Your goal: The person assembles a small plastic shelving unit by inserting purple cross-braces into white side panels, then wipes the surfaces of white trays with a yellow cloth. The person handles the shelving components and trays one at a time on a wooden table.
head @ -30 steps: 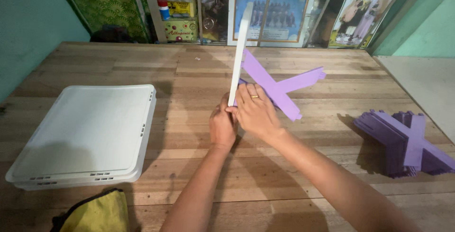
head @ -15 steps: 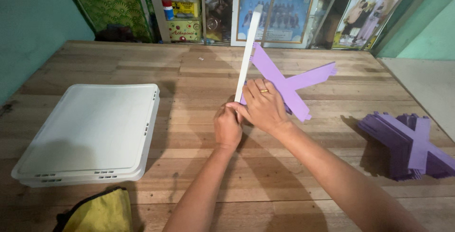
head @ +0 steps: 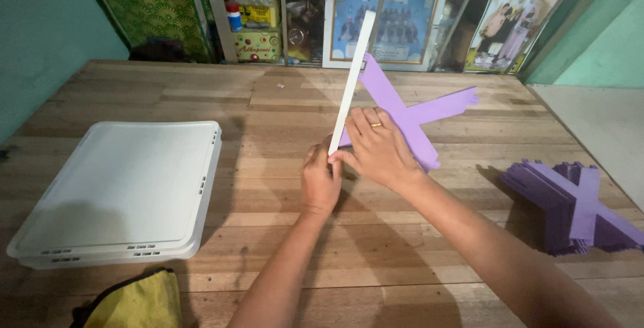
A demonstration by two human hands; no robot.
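Purple cross piece point(head: 416, 117) slightly shifted, both hands' fingers point(head: 365, 123) clamped on.

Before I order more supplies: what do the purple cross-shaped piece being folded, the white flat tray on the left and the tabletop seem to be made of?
The purple cross-shaped piece looks like thin matte card or foam sheet: its raised flap stands stiff, white on the back. The white flat tray seems moulded plastic, smooth, with slotted sides. The tabletop is bare wooden planks with visible grain and seams.

Both hands point(head: 355, 167) have tilted the white strip point(head: 350, 83) further right, uncovering more of the purple cross-shaped piece point(head: 416, 113).
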